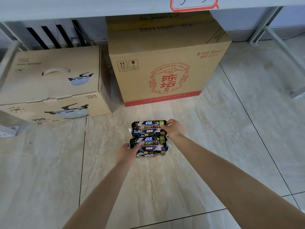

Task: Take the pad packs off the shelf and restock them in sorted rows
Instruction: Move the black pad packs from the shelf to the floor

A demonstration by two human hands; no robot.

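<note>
Centre of the frame: two black pad packs, the far pack (146, 128) and the near pack (150, 147), are shown touching, low on the tiled floor (214, 146). The far pack's right end is clasped by the right grip (175, 129), and the near pack's left end by the left grip (127, 152), fingers curled round each. Behind them, the way is blocked by a tall carton (165, 63) and a cooker box (49, 80) under the shelf edge (82, 7).
</note>
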